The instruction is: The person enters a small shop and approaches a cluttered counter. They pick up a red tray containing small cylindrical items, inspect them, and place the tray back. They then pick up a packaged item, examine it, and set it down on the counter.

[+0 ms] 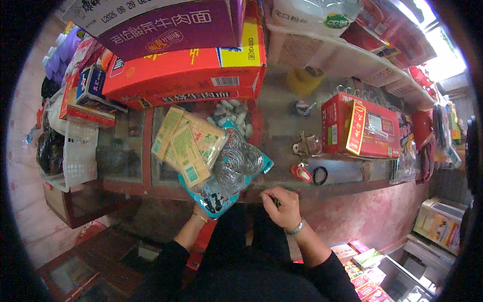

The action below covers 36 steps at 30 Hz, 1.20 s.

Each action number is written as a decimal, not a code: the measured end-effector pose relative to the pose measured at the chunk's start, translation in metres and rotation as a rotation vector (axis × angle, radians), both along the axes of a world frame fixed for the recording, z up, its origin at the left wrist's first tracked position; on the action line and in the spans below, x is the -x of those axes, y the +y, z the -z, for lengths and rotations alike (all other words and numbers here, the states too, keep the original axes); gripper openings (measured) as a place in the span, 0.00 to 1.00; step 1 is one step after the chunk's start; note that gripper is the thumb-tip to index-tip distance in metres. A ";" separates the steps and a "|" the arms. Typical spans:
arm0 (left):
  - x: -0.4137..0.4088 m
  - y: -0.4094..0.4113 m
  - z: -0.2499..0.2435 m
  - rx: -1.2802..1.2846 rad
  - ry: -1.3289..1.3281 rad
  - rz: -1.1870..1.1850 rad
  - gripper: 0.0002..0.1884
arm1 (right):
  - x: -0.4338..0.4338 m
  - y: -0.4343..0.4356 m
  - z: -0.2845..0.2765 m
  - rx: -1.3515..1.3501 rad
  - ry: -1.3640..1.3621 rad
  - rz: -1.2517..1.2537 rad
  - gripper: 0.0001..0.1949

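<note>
My left hand [200, 214] is mostly hidden under the lower corner of a teal-backed clear pack [215, 205], which it appears to grip. Round coils like wire scourers [229, 162] show through the plastic, with black shapes below them. Flat yellow packets [190, 156] overlap the pack's left side, on the glass-topped counter [166, 188]. My right hand [283, 209] is curled at the counter's front edge, right of the pack, around a small dark green thing [276, 202] that shows between thumb and fingers.
Red and purple cartons [181, 79] stand behind the packets, near a pile of small pale pieces [241, 113]. A red box [371, 128], red-handled scissors [301, 173] and a black ring [320, 176] lie right. A white plastic basket [81, 158] stands left.
</note>
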<state>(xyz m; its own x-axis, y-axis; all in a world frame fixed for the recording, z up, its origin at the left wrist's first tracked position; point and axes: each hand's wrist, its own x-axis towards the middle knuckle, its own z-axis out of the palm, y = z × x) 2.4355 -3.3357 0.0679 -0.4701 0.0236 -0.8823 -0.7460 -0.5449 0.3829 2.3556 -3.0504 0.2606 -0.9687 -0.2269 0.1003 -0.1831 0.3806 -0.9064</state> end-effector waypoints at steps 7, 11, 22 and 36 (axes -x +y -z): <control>-0.076 0.026 -0.031 0.027 -0.066 0.321 0.10 | 0.000 0.003 -0.005 0.085 -0.056 -0.028 0.05; -0.084 0.042 -0.058 -0.081 0.133 0.463 0.18 | -0.011 0.021 -0.025 0.167 -0.332 0.130 0.05; -0.090 0.076 -0.118 0.096 0.334 0.616 0.18 | 0.014 0.075 -0.028 -0.635 0.159 0.214 0.13; -0.109 0.106 -0.157 0.237 0.383 0.509 0.16 | 0.037 0.074 -0.017 -0.662 0.309 0.084 0.13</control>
<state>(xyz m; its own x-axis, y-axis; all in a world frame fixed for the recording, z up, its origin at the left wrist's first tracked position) 2.5440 -3.2296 0.2250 -0.7321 0.1512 -0.6642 -0.6751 -0.0302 0.7371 2.3183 -2.9766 0.2780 -0.9352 -0.2608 0.2397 -0.3392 0.8544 -0.3935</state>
